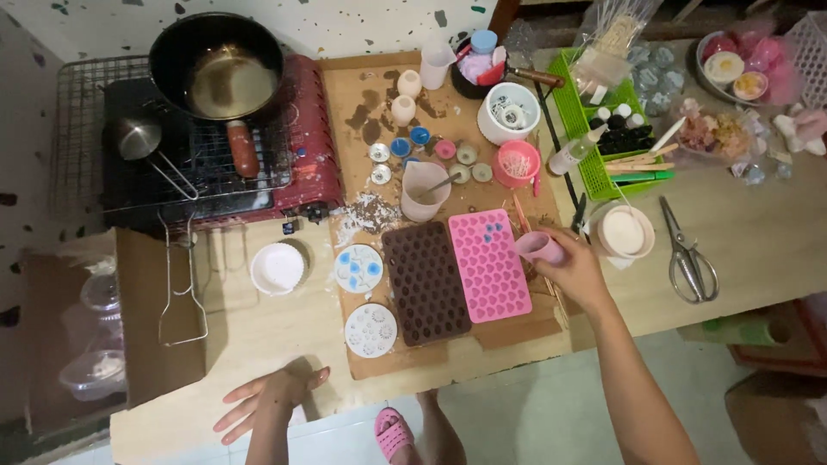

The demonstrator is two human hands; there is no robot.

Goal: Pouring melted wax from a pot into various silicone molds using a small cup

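Observation:
My right hand grips a small pink cup, tilted toward the right edge of a pink heart mould. Beside it lies a brown mould. Two round white moulds, one with blue filling and one plain, lie to the left. All rest on a stained cardboard sheet. My left hand rests flat with spread fingers on the near table edge, holding nothing.
A red portable stove carries a black pan and a small ladle. Nearby: a white cup, a beige measuring cup, small tins, a green basket, scissors, a wire rack handle.

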